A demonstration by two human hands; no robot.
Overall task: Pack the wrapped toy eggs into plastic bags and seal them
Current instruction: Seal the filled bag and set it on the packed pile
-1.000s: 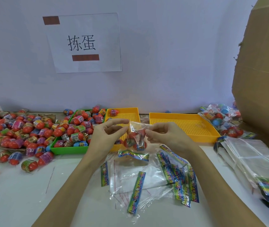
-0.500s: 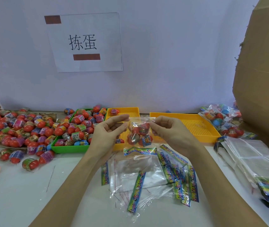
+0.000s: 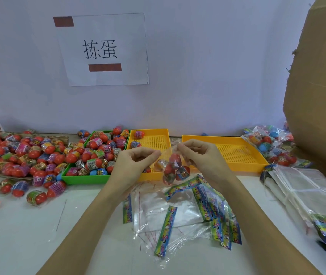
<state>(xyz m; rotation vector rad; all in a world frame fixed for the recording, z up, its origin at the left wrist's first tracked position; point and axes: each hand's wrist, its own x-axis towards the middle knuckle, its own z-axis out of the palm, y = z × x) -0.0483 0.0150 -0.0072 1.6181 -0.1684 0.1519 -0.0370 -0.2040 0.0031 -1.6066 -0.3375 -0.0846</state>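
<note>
Your left hand point(image 3: 136, 161) is pinching the left end of the bag point(image 3: 171, 165) mouth between thumb and forefinger, and your right hand point(image 3: 199, 155) is pinching the right end, so the clear film is hanging between them above the table point(image 3: 19, 235). Several eggs point(image 3: 175, 169) are sitting in the bag's bottom, just in front of the small yellow tray point(image 3: 152, 142). You are holding the filled bag at its top edge, which suggests the sealing step is in hand; whether the strip is already closed cannot be told, since the film is transparent and blurred. Loose eggs are lying piled to your left, on the table and in the green tray point(image 3: 86, 178). Empty bags point(image 3: 174, 213) with printed headers are lying flat beneath your forearms, and a stack of bags point(image 3: 305, 191) is waiting at your right. Finished packs point(image 3: 269, 145) are resting beyond the large yellow tray point(image 3: 225, 153), beside the cardboard box point(image 3: 320, 96). The next move probably calls for pressing the mouth together along its whole width while keeping the eggs low, then setting the pack with the finished ones.
</note>
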